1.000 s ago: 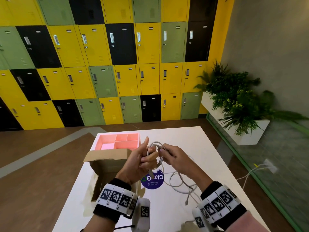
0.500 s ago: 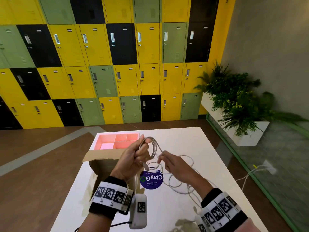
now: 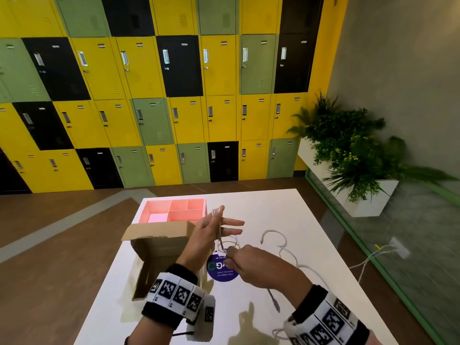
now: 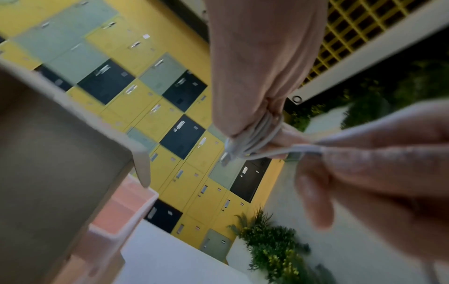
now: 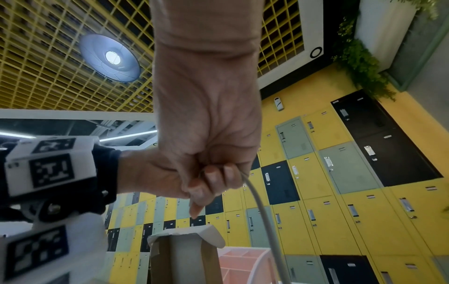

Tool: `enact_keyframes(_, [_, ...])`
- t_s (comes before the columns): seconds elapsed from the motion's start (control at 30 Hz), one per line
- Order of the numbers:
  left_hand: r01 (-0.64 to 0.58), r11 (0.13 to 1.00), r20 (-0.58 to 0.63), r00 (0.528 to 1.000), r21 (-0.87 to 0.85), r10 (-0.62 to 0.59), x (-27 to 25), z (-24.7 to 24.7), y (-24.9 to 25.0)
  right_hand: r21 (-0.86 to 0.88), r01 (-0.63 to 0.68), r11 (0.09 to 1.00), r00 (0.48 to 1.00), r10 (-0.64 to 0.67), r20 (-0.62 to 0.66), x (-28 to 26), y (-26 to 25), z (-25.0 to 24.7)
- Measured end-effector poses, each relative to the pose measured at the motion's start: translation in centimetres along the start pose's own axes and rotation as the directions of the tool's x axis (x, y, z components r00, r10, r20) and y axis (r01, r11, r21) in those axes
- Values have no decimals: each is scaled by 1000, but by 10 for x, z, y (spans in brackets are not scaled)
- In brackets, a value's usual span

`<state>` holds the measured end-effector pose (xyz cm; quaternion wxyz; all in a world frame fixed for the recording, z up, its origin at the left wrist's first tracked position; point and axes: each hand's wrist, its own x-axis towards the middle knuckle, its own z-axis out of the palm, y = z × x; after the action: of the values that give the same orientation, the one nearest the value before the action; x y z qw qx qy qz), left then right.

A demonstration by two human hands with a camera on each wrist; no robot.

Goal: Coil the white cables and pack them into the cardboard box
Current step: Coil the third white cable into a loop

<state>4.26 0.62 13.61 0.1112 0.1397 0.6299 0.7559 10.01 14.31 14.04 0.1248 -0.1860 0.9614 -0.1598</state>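
My left hand (image 3: 213, 227) is raised above the table beside the open cardboard box (image 3: 159, 247). Its fingers point right and its thumb points up. Several loops of white cable (image 3: 219, 232) hang round that hand between thumb and fingers; the left wrist view shows the same coil (image 4: 255, 138) wound tight against my left hand (image 4: 255, 57). Just below, my right hand (image 3: 249, 262) pinches a strand of that cable. The rest of the cable (image 3: 273, 234) trails loose over the white table (image 3: 286, 210) to the right. In the right wrist view the cable (image 5: 260, 207) drops from my curled right hand (image 5: 209, 153).
A pink divided tray (image 3: 174, 210) stands behind the box at the table's far left. A round blue sticker (image 3: 221, 272) lies under my hands. A cable plug (image 3: 273, 302) rests near the front right. A planter (image 3: 348, 170) and a glass partition stand to the right, lockers behind.
My left hand has spread its fingers with the coil still round it. My right hand has dropped lower and nearer to me, drawing a strand down; the loose cable has shifted right.
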Motion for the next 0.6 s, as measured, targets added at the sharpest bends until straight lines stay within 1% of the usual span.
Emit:
enact_keyframes(0.1, [37, 986, -27, 999, 163, -33, 2, 2, -5, -21, 4, 1000, 1000, -4, 0, -2, -2, -4])
enact_keyframes(0.17, [58, 963, -46, 998, 264, -47, 2, 2, -8, -36, 15, 999, 999, -17, -43, 0, 1, -8])
enact_keyframes(0.27, [45, 868, -70, 997, 494, -11, 0, 2, -14, -38, 11, 999, 989, -16, -146, 4, 4, -18])
enact_keyframes(0.3, [36, 846, -62, 998, 532, -4, 0, 1, -17, -21, 8, 1000, 983, -12, -182, 4, 5, -22])
enact_keyframes(0.37, [25, 853, -1, 1000, 522, -29, 0, 0, -20, 4, 27, 1000, 973, -25, -231, 5, 9, -31])
enact_keyframes(0.47, [35, 873, 88, 992, 487, -89, -2, 2, -20, 70, 114, 991, 956, -91, -280, 5, 13, -36])
enact_keyframes(0.53, [61, 886, 120, 984, 461, -130, -5, 3, -17, 147, 166, 975, 941, -112, -319, 7, 17, -35])
enact_keyframes(0.6, [108, 913, 161, 970, 393, -184, -9, 4, -14, 250, 200, 947, 927, -101, -360, 6, 20, -37])
